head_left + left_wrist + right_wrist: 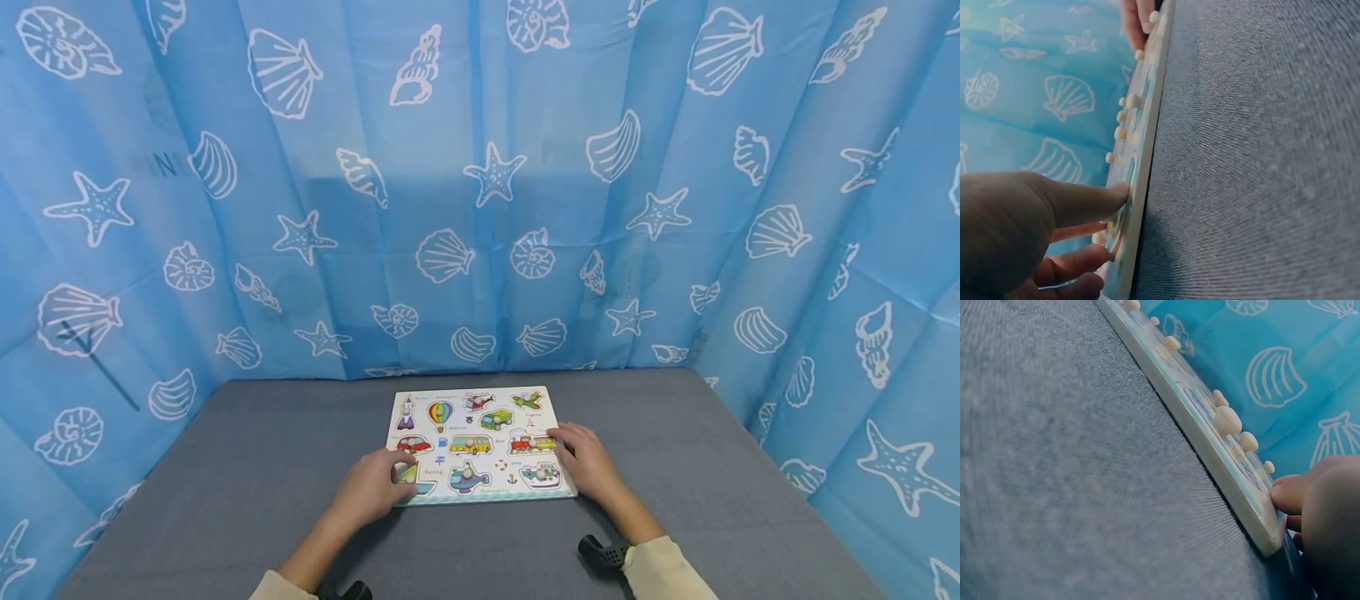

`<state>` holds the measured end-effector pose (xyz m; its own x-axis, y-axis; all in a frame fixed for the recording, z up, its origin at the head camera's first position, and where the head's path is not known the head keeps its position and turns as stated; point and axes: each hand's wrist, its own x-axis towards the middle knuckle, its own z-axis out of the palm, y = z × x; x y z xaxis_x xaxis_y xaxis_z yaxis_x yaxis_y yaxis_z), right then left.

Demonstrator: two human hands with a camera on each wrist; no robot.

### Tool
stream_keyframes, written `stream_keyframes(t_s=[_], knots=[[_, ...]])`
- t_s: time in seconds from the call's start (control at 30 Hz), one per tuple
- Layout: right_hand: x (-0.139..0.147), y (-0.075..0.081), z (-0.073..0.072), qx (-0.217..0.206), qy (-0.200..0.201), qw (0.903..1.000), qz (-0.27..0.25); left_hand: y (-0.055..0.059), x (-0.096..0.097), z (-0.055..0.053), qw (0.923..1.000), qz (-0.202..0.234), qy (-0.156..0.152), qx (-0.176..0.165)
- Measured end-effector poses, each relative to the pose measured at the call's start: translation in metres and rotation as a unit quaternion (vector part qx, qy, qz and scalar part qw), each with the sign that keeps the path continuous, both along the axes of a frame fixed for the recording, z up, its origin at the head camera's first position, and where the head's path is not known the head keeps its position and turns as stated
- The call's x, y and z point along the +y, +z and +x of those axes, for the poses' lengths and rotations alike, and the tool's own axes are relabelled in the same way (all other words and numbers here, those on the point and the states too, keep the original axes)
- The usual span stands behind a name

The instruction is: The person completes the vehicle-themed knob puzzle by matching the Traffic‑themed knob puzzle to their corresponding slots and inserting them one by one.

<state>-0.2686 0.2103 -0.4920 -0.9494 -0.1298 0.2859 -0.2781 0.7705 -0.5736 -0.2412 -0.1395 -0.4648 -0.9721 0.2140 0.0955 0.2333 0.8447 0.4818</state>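
A wooden knob puzzle board (498,467) with printed vehicle pieces lies on the grey table. At its lower left corner, my left hand (375,483) pinches the sailboat piece (407,475) by its edges, thumb on the near side and fingers on the far side. The left wrist view shows the teal edge of this sailboat piece (1130,170) at the thumb tip, raised a little above the board. My right hand (592,462) rests on the board's right edge, fingertips beside the train piece (528,443). Its thumb (1288,494) touches the top surface near the corner.
Pieces in the board include a bus (471,445), a red car (412,446), a balloon (440,412), a submarine (468,478) and a ship (542,476). Round knobs (1227,420) stand up from them. Behind the table (285,450) hangs a blue shell-print curtain (480,208).
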Motion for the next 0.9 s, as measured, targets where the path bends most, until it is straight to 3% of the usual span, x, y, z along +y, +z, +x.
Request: stream_keyframes(t_s=[0.43, 0.57, 0.8, 0.9], knots=[[-0.002, -0.002, -0.004, 0.031, 0.018, 0.9993, -0.005, 0.005, -0.001, 0.006, 0.9998, -0.005, 0.013, -0.016], [0.002, 0.0, -0.002, 0.025, 0.021, 0.9994, -0.012, 0.004, -0.002, 0.006, 0.9999, 0.009, -0.006, -0.012], [0.014, 0.008, 0.008, -0.016, 0.056, 0.9974, -0.042, -0.003, -0.019, 0.003, 0.9946, 0.067, -0.077, 0.022], [0.023, 0.013, 0.013, -0.034, 0.062, 0.9959, -0.056, -0.002, -0.031, 0.003, 0.9952, 0.076, -0.058, 0.023]])
